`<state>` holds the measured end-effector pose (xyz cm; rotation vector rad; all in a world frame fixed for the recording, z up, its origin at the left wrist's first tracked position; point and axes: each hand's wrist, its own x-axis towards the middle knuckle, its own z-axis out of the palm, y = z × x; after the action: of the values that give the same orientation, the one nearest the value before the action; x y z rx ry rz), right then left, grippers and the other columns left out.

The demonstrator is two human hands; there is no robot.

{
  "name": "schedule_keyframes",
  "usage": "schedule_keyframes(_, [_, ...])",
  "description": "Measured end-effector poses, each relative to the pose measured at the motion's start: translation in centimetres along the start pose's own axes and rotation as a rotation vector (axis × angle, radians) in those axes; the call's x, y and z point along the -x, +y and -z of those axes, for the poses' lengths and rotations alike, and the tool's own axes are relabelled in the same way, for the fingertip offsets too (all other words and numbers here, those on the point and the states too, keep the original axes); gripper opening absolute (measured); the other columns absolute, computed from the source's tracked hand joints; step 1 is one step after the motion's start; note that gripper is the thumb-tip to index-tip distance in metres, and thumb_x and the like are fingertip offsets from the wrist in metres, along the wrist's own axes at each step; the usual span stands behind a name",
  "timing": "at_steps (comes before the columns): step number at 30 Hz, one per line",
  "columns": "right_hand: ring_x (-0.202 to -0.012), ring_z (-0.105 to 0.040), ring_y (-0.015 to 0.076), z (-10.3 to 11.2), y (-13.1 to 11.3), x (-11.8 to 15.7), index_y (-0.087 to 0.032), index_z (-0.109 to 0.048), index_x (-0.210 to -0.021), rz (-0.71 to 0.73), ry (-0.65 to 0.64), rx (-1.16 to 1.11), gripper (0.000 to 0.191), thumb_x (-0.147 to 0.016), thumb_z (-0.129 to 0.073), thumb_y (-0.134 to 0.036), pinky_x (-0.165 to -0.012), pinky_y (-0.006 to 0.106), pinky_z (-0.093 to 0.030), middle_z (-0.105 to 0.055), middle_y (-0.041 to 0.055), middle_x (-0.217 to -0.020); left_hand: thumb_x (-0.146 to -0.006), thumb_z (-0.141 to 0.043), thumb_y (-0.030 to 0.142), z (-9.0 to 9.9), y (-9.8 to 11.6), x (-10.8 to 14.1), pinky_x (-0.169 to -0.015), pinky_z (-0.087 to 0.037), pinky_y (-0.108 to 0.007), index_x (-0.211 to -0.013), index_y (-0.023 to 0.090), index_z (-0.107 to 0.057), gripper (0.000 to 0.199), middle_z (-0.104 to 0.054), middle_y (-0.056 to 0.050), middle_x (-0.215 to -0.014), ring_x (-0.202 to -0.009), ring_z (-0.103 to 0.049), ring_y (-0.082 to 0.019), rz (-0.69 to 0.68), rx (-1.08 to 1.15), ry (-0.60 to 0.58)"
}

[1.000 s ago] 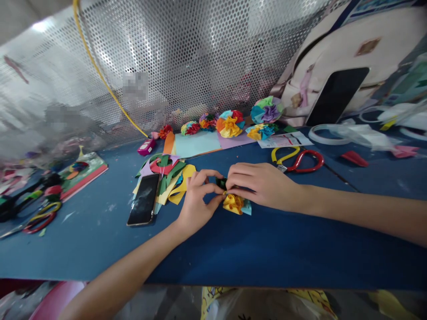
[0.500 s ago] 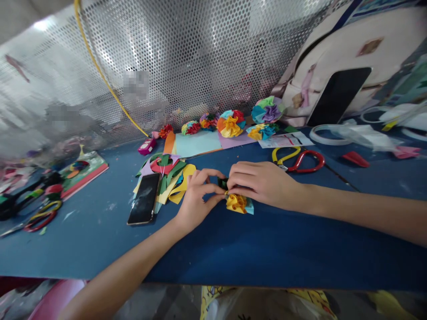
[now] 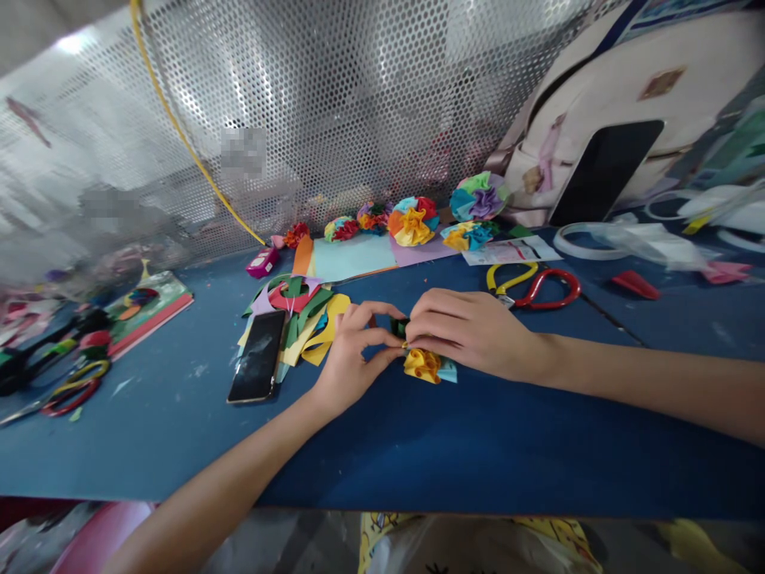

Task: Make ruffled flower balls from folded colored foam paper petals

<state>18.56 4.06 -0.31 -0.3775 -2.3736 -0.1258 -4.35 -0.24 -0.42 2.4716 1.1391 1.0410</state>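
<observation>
Both hands meet over a small ruffled paper flower (image 3: 423,366), whose yellow folds and light blue edge show below my right fingers and a dark green part between the hands. Thumb and fingertips of my left hand (image 3: 357,351) pinch its left side. My right hand (image 3: 469,331) has its fingers bent together over the top, covering much of the flower. To the left, a black phone (image 3: 256,356) lies on a heap of coloured paper scraps (image 3: 326,327). Scissors with yellow and red handles (image 3: 547,288) rest beyond my right hand.
Finished-looking paper flowers (image 3: 412,222) line the back on coloured sheets (image 3: 352,257), before a perforated metal panel (image 3: 358,104). A pale backpack (image 3: 598,88) with a phone (image 3: 606,171) leaning on it stands back right. More scissors (image 3: 75,391) and a booklet (image 3: 161,307) lie left.
My hands stay at the same spot with only slight finger movement. The paper flower has turned a little, and slightly more of its light blue edge shows on the right.
</observation>
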Motion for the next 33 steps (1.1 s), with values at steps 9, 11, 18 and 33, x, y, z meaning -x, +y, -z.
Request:
schedule_keyframes(9, [-0.081, -0.064, 0.0149, 0.0, 0.1, 0.1, -0.020, -0.068, -0.100, 0.018, 0.034, 0.009, 0.022, -0.109, -0.049, -0.025, -0.071, 0.029, -0.049, -0.070, 0.0033, -0.093, -0.101, -0.062, 0.022, 0.6, 0.1, -0.3, -0.089, -0.042, -0.041, -0.089, 0.024, -0.075, 0.018, -0.069, -0.006, -0.125, -0.100, -0.059, -0.023, -0.017, -0.041, -0.082])
schedule_keyframes(11, [-0.082, -0.064, 0.0153, 0.0, 0.2, 0.2, -0.020, -0.068, -0.099, 0.017, 0.027, 0.009, 0.022, -0.109, -0.049, -0.026, -0.071, 0.029, -0.049, -0.070, 0.0032, -0.093, -0.101, -0.062, 0.021, 0.6, 0.1, -0.3, -0.089, -0.042, -0.041, -0.090, 0.024, -0.075, 0.018, -0.069, -0.006, -0.125, -0.101, -0.059, -0.023, -0.016, -0.045, -0.089])
schedule_keyframes(18, [-0.080, -0.063, 0.0160, 0.0, 0.1, 0.1, -0.019, -0.068, -0.096, -0.036, -0.010, -0.024, 0.027, -0.110, -0.047, -0.030, -0.069, 0.029, -0.048, -0.068, 0.0044, -0.091, -0.100, -0.061, 0.015, 0.3, 0.4, 0.0, -0.086, -0.040, -0.042, -0.090, 0.023, -0.074, 0.018, -0.070, -0.005, -0.123, -0.098, -0.057, -0.023, -0.043, -0.103, -0.055])
schedule_keyframes(33, [-0.084, -0.064, 0.0179, 0.0, -0.6, -0.3, -0.019, -0.061, -0.094, -0.079, -0.058, -0.049, 0.017, -0.107, -0.053, -0.026, -0.069, 0.030, -0.047, -0.067, 0.0036, -0.092, -0.086, -0.077, 0.011, -0.3, 1.2, 0.3, -0.084, -0.039, -0.041, -0.082, 0.021, -0.071, 0.012, -0.071, -0.004, -0.113, -0.093, -0.059, -0.021, -0.054, -0.135, 0.062])
